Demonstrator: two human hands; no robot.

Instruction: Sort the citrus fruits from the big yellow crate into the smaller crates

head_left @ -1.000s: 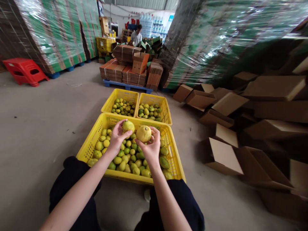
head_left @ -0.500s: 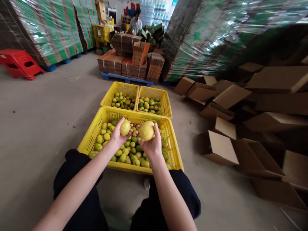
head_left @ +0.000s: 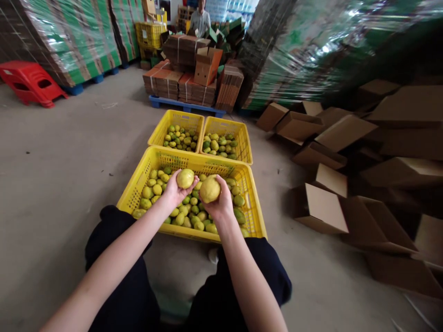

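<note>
My left hand (head_left: 177,190) has its fingers curled round a yellow lemon (head_left: 185,178), raised above a large yellow crate (head_left: 138,168). Close beside it, my right hand (head_left: 223,203) grips a bigger, rougher lemon (head_left: 210,189). The two lemons are apart from each other. Beneath both hands, many yellow and green lemons (head_left: 180,218) lie loose in the crate, partly hidden by my hands and forearms. The crate stands on the floor just beyond my knees.
Two smaller yellow crates (head_left: 226,121) with lemons adjoin the far side. Behind them, flattened cartons (head_left: 197,94) sit on a blue pallet (head_left: 187,106). Open cardboard boxes (head_left: 325,207) lie heaped at right. A red stool (head_left: 31,83) is at left. A person (head_left: 200,20) is at the back.
The left lemon has turned and risen slightly in my fingers. My right hand has rotated its lemon a little. The whole view has shifted, with the scene slightly higher and further right.
</note>
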